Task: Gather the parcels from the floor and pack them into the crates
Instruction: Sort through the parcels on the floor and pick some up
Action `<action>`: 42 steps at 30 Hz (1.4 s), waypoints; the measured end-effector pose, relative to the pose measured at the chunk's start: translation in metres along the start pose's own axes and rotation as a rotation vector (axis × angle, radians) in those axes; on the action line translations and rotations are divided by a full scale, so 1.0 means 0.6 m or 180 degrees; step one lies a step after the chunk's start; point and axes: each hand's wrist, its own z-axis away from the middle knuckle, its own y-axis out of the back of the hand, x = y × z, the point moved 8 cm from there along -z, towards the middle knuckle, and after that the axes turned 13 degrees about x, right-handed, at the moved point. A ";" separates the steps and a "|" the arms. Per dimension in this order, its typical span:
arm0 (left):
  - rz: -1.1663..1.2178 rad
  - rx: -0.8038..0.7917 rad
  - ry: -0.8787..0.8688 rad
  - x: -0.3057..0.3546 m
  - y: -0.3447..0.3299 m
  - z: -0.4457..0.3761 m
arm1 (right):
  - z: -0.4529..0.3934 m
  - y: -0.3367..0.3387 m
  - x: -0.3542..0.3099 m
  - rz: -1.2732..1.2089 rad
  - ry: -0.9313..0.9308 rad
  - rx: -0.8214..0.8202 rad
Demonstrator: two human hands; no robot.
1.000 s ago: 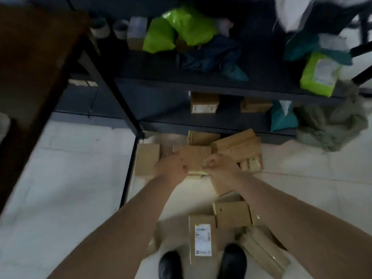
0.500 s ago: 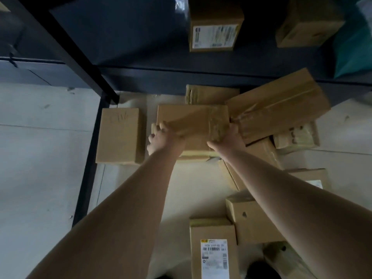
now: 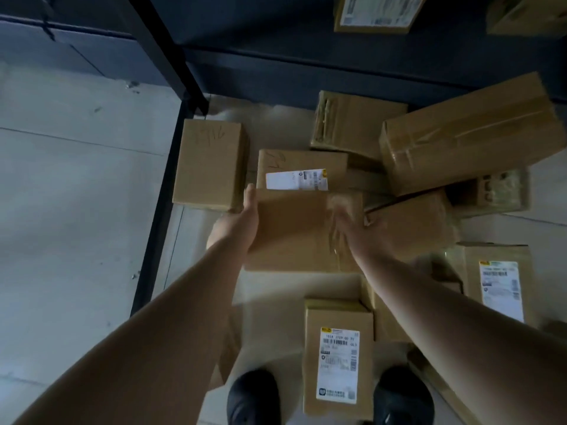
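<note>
Head cam is looking pretty much straight down at a pale tiled floor with cardboard parcels scattered all over it, dark shelving along the top edge. Compared with half a second back, everything sits lower and nearer in the shot, and both black shoes show at the bottom now.

Biggest thing out there is the long taped carton lying tilted at the upper right, same spot as before. Next down is the plain brown box in the middle, and that's the one that changed: it used to sit back up against the pile, now it's pulled toward the person and held up over the floor, and a labelled parcel that was underneath it is showing behind its far edge.

Left hand is flat against the box's left side, fingers straight and reaching to the far corner, so it's pressing rather than curled round anything. Right hand lies on the right part of the box top, smeared by motion blur, fingers spread; can't really tell how much it's gripping. Earlier both hands were hooked on the near corners.

Box with scribbled writing sits unmoved to the left by the black shelf leg. Smaller upright parcel with a white label stands between the shoes.
</note>
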 end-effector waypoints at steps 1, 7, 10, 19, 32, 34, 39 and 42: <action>-0.0019 0.0046 0.0028 -0.013 0.004 -0.003 | 0.005 -0.005 0.004 -0.0011 0.0026 -0.0037; 0.0345 -0.0081 0.0291 -0.087 -0.005 0.005 | 0.015 -0.023 0.032 -0.0040 0.0061 -0.0172; 0.0485 -0.0092 0.0196 -0.123 -0.017 0.009 | 0.015 -0.029 0.048 -0.0025 0.0096 -0.0244; 0.0699 -0.0900 0.0354 -0.155 -0.047 0.018 | 0.010 -0.047 0.028 0.0747 0.0836 -0.0645; 0.0966 -0.0252 0.0009 -0.144 -0.035 -0.005 | 0.009 -0.067 0.083 0.0145 0.0433 -0.0341; 0.1003 -0.0256 -0.0072 -0.149 -0.038 -0.009 | 0.015 -0.075 0.083 0.0139 0.0524 -0.0556; 0.1026 -0.0314 -0.0261 -0.149 -0.046 -0.004 | 0.024 -0.083 0.082 0.0027 0.0704 -0.0773; 0.0669 -0.0318 -0.0441 -0.148 -0.053 0.000 | 0.031 -0.081 0.078 0.0212 0.0921 -0.0785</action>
